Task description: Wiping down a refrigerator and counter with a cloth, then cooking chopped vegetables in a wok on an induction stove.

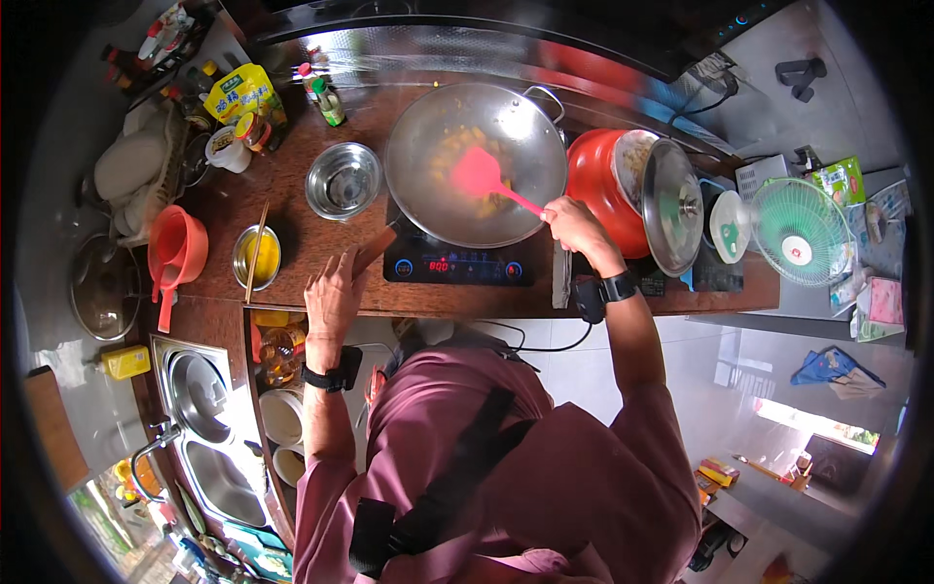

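Observation:
A wide metal wok (416,175) sits on a black induction cooktop (460,269) with a lit panel. Yellowish food pieces (471,139) lie in its bottom, partly blurred by haze. My right hand (576,226) grips the handle of a pink spatula (478,172), whose blade is over the food. At the wok's lower left, my left hand (332,296) is around the end of its wooden handle (376,248); the fingertips are not fully clear. A small metal bowl of yellow liquid, perhaps beaten egg (266,257), has chopsticks (257,252) across it. An empty-looking metal bowl (343,181) stands left of the wok.
Right of the wok are a red pot (602,193), a glass lid (671,208) and a green fan (799,232). Seasoning bottles (328,104), a yellow packet (237,95) and a coral ladle-like container (191,244) stand at left. A double sink (201,398) is at lower left.

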`<state>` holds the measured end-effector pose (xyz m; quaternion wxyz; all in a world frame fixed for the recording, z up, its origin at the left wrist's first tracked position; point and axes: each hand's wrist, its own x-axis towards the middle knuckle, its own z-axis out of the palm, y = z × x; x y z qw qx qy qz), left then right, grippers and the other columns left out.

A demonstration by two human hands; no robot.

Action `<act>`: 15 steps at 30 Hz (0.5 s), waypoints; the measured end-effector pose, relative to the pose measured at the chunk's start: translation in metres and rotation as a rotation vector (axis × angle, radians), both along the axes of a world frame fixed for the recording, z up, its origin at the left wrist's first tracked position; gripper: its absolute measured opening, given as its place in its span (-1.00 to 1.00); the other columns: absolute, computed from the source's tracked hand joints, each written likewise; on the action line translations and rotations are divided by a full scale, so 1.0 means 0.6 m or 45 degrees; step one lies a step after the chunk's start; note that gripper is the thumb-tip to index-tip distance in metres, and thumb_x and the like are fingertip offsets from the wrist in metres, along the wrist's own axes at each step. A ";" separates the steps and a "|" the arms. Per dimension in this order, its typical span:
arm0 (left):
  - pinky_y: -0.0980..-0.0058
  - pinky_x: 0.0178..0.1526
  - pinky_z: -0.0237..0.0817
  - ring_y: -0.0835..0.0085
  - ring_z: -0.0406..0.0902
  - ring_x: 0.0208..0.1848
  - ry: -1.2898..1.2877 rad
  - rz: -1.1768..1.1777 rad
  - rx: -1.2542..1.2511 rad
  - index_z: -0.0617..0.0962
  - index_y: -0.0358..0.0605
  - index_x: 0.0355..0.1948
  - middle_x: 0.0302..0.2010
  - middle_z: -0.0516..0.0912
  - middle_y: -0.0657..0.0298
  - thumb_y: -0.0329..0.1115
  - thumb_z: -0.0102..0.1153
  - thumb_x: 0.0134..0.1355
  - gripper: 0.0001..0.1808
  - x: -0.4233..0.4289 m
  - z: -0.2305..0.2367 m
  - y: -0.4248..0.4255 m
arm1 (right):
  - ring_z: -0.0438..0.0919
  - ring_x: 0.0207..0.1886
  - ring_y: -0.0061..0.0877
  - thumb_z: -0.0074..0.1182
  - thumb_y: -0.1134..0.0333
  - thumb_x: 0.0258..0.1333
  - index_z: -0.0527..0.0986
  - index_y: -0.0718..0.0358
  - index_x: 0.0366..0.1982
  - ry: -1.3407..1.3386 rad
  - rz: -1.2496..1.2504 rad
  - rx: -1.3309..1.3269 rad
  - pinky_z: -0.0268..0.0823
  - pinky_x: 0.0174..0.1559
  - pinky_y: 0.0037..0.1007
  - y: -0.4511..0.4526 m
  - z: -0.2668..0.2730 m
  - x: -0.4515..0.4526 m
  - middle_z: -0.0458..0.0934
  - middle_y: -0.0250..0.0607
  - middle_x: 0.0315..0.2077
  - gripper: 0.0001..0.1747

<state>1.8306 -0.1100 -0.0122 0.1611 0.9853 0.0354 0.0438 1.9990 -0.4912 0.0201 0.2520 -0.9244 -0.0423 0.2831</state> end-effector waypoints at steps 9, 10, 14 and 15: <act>0.19 -0.09 0.47 0.13 0.66 -0.12 -0.024 -0.033 -0.053 0.51 0.04 0.15 -0.14 0.67 0.18 -0.23 0.30 0.15 -0.49 0.004 0.004 -0.001 | 0.55 -0.65 -0.29 -0.08 0.28 0.33 0.51 0.36 -0.42 -0.026 -0.009 0.066 0.38 -0.52 -0.22 0.032 0.011 0.001 0.49 -0.05 -0.67 -0.68; 0.19 -0.09 0.47 0.13 0.66 -0.12 -0.020 -0.028 -0.062 0.51 0.04 0.15 -0.13 0.67 0.18 -0.24 0.30 0.15 -0.49 0.006 0.005 -0.002 | 0.50 -0.72 -0.38 -0.03 0.30 0.31 0.50 0.35 -0.44 0.007 -0.008 0.053 0.32 -0.61 -0.25 0.024 -0.002 0.004 0.44 -0.11 -0.71 -0.72; 0.19 -0.06 0.47 0.13 0.65 -0.11 0.043 0.003 -0.033 0.51 0.05 0.15 -0.12 0.67 0.18 -0.24 0.30 0.15 -0.49 -0.003 0.006 0.007 | 0.63 -0.38 -0.05 -0.06 0.20 0.30 0.57 0.28 -0.33 -0.310 0.082 -0.070 0.44 -0.28 -0.09 -0.019 0.040 -0.016 0.61 0.08 -0.46 -0.69; 0.19 -0.05 0.47 0.14 0.65 -0.09 0.010 -0.025 -0.037 0.51 0.05 0.15 -0.12 0.67 0.18 -0.25 0.30 0.15 -0.49 -0.003 0.006 0.011 | 0.63 -0.31 -0.02 -0.04 0.21 0.29 0.59 0.26 -0.31 -0.439 0.106 -0.127 0.45 -0.23 -0.08 -0.040 0.058 -0.024 0.63 0.06 -0.40 -0.71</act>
